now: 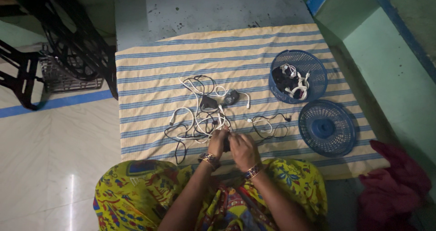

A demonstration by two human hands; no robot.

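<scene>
My left hand (217, 143) and my right hand (243, 149) meet at the near edge of a striped cloth (150, 63). Both pinch a small dark item with a cable between them; what exactly it is stays hidden by the fingers. Just beyond my hands lies a tangle of white and black cables (197, 120) with a dark charger block (208, 103) and a dark mouse (231, 96). A separate thin black cable (268, 124) loops to the right of my hands.
A blue plastic basket (313, 63) holding cables and earphones stands at the right, with its blue lid (327, 128) lying nearer. A black metal stand (68, 40) is at the left, a red cloth (395, 185) at the lower right, a green wall (390, 67) on the right.
</scene>
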